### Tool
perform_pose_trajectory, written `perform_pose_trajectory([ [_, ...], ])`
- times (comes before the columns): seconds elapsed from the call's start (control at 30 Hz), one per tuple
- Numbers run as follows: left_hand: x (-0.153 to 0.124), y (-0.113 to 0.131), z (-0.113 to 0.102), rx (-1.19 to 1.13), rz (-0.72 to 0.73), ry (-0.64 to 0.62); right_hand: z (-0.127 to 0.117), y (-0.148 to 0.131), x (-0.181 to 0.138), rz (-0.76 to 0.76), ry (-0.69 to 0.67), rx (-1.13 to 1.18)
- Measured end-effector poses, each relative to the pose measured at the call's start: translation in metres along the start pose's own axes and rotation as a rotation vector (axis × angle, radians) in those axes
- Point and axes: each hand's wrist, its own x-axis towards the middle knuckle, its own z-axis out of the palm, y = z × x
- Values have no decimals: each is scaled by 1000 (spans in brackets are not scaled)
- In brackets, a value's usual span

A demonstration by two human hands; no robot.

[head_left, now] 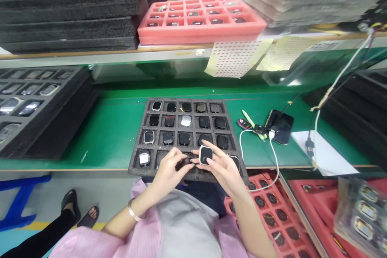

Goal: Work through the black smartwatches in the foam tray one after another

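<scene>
A black foam tray (139,129) with square pockets lies on the green bench in front of me, several pockets holding small watch bodies. My right hand (222,167) hovers over the tray's near edge, its fingers closed on a white-rimmed watch body (206,154) with a black face. My left hand (169,169) is beside it, fingertips pinching a small dark part (185,163) that touches the watch body's left side. A bracelet sits on my left wrist.
Stacked black foam trays (36,109) stand at the left, more on the shelf above. A red tray (199,18) sits on the shelf, further red trays (272,213) lie low at the right. A phone with cable (279,125), tweezers and a white sheet lie right of the tray.
</scene>
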Motion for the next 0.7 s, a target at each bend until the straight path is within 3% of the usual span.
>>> perform_pose_trajectory([
  [0.07, -2, -6, -7, -292, -85, 69, -1, 0, -2, 49, -59, 70],
  [0.17, -3, -9, -16, -698, -266, 111, 0, 1, -4, 54, -38, 121],
  [0.27, -2, -7, -21, -893, -361, 82, 3, 2, -4, 35, 2, 98],
  [0.43, 0, -3, -16, -951, -369, 24, 11, 4, 0, -24, 38, 8],
  [0.53, -3, -5, -14, -864, -346, -7, 13, 7, 3, -11, 40, -19],
  [0.7, -8, -7, -17, -670, -314, -40, 14, 10, 7, 28, -68, 24],
])
